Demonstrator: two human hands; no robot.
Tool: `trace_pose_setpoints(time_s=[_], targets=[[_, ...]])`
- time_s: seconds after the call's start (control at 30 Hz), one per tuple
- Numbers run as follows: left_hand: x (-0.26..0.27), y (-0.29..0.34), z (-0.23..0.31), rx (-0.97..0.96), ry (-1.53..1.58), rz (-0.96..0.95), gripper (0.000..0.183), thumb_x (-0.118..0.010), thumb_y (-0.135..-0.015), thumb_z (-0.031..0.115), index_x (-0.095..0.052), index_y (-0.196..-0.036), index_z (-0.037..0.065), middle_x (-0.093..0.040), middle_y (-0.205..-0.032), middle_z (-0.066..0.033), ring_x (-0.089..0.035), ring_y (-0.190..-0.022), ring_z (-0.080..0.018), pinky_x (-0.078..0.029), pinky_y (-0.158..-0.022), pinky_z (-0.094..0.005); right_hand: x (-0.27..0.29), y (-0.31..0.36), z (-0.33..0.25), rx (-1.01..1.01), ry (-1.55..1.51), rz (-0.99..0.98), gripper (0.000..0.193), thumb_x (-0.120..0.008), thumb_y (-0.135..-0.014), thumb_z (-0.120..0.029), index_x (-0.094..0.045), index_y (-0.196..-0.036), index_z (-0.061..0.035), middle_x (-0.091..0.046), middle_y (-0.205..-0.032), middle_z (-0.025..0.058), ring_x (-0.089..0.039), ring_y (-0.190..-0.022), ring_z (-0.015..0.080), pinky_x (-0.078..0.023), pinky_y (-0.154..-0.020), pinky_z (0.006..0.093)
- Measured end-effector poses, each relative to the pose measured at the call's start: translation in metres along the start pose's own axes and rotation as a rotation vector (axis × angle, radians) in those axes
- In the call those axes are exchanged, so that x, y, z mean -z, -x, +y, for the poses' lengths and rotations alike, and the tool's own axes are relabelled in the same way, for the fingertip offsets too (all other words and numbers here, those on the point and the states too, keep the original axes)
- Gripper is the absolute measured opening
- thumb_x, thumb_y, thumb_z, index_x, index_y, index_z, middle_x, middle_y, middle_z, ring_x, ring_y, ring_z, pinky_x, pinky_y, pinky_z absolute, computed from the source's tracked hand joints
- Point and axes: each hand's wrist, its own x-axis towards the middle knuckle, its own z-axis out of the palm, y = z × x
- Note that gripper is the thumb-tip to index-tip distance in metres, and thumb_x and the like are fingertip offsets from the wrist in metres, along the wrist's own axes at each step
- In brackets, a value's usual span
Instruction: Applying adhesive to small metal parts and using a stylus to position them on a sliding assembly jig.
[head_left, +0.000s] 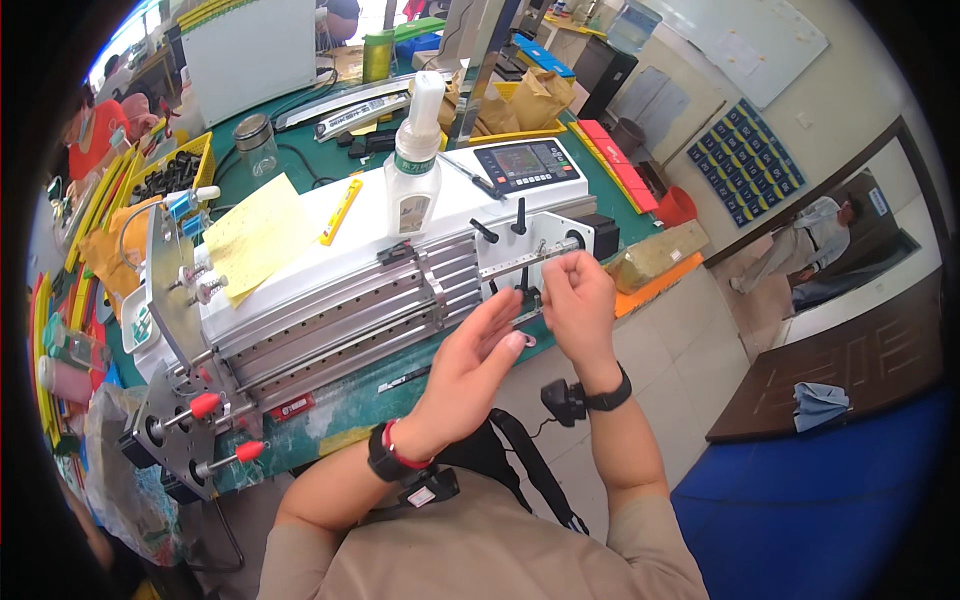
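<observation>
A white bench machine point(330, 260) with grey metal rails lies across the green table. My left hand point(478, 352) is open, fingers stretched out flat, its fingertips close to the dark clamp block point(527, 298) at the machine's right end. A small pale ring-shaped piece point(528, 340) shows just off its fingertips. My right hand point(578, 300) is raised beside that block, thumb and fingers pinched together under the thin metal rod point(530, 257). I see nothing between those fingers. Both wrists wear dark bands.
On the machine are a white pump bottle point(414, 165), a yellow paper sheet point(258, 235) and a grey control panel point(527, 163). Red-tipped knobs point(205, 405) stick out at the machine's left end. A yellow parts bin point(178, 172) stands behind. Another person point(810, 240) stands at the right doorway.
</observation>
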Motion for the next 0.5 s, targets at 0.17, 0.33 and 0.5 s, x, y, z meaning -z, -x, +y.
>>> trace_pose_setpoints(time_s=[0.17, 0.33, 0.5], targets=[[-0.013, -0.035, 0.006, 0.374, 0.517, -0.001, 0.054, -0.061, -0.116, 0.023, -0.048, -0.160, -0.004, -0.075, -0.127, -0.0131, -0.067, -0.116, -0.0214, -0.052, -0.108, -0.0389, 0.015, 0.088, -0.004, -0.063, -0.298, -0.150, 0.013, -0.063, -0.111, -0.014, -0.065, -0.107, -0.0018, -0.075, -0.087, 0.0085, -0.071, -0.070, 0.0153, -0.058, -0.065, 0.0354], [0.047, 0.027, 0.054, 0.253, 0.629, -0.282, 0.021, -0.058, -0.117, 0.021, -0.064, -0.118, 0.001, -0.058, -0.084, -0.0009, -0.054, -0.074, -0.0135, -0.045, -0.067, -0.0316, 0.014, 0.071, -0.016, -0.257, -0.552, 0.003, 0.014, -0.064, -0.111, -0.016, -0.064, -0.108, -0.0028, -0.075, -0.095, 0.0104, -0.073, -0.079, 0.0180, -0.061, -0.075, 0.0392], [0.118, 0.126, 0.111, 0.133, 0.563, -0.254, 0.023, -0.072, -0.106, 0.015, -0.067, -0.095, -0.005, -0.064, -0.071, -0.0093, -0.055, -0.048, -0.0150, -0.039, -0.044, -0.0305, -0.023, 0.012, 0.023, -0.568, -0.789, -0.339, 0.013, -0.066, -0.110, -0.016, -0.063, -0.106, -0.0048, -0.066, -0.086, 0.0048, -0.064, -0.067, 0.0161, -0.058, -0.068, 0.0394]])
